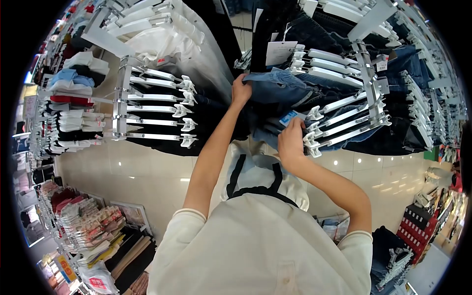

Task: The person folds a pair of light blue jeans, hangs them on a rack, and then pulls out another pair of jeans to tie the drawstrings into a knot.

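Note:
My left hand (241,92) is closed on the edge of a pair of blue jeans (280,84), stretched out from the right-hand rack. Nearer to me, my right hand (292,141) has its fingers curled in beside a blue-and-white tag (289,117) and the white clip (312,142) of a trouser hanger. What those fingers pinch is hidden behind the hand. Several clip hangers (339,129) with denim hang from the metal rack arm (373,98) to the right.
Black trousers (162,146) hang from a second rack arm (119,98) on the left, with white trousers (182,42) behind. A white paper tag (280,52) sticks up among the jeans. Folded clothes (93,226) are at lower left, and tiled floor (147,172) lies below.

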Motion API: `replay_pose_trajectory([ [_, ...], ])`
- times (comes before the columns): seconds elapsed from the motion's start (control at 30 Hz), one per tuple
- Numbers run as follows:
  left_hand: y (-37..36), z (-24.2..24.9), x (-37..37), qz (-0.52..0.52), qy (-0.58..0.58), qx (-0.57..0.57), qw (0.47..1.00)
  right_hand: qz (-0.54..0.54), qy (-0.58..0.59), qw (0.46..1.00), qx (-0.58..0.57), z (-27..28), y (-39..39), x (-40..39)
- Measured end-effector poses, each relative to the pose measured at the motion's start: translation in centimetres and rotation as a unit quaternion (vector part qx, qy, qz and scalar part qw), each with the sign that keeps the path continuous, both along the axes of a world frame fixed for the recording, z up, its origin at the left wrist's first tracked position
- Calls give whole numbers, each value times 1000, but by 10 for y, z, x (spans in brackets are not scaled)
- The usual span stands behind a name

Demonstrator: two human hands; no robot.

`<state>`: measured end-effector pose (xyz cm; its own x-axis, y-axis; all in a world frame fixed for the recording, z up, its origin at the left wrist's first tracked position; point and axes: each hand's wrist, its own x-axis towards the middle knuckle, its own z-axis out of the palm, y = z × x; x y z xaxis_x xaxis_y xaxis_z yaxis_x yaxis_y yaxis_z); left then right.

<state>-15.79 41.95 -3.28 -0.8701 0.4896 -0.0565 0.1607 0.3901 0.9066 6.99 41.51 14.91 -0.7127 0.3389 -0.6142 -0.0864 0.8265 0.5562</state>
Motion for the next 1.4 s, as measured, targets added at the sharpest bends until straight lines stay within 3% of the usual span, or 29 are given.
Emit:
replay_pose_trajectory([
  [0.17, 5, -32, 1, -9, -23, 27, 999, 19, 4, 1000, -10, 4, 1, 17],
  [0.33, -1, -23, 4, -30, -24, 49, 998, 38, 24, 999, 6, 8, -1, 26],
  [0.9, -43, -21, 38, -112, -67, -67, 989, 32, 48, 998, -24, 14, 2, 34],
  [0.97, -48, -25, 46, -179, -116, -125, 969, 29, 52, 998, -17, 12, 1, 34],
  [1.1, -37, -36, 59, -261, -144, -99, 949, 14, 52, 998, -33, 11, 1, 33],
  [1.2, -23, -33, 67, -314, 14, -227, 922, 23, 40, 998, -35, 16, 1, 33],
  [1.27, -17, 13, 75, -319, 37, -251, 913, 21, 38, 998, -38, 16, 0, 35],
  [1.33, -10, 36, 80, -209, 241, -102, 942, 24, 47, 998, -30, 14, 0, 36],
  [1.4, -4, 74, 76, -225, 210, -31, 951, 23, 44, 998, -30, 14, -1, 36],
])
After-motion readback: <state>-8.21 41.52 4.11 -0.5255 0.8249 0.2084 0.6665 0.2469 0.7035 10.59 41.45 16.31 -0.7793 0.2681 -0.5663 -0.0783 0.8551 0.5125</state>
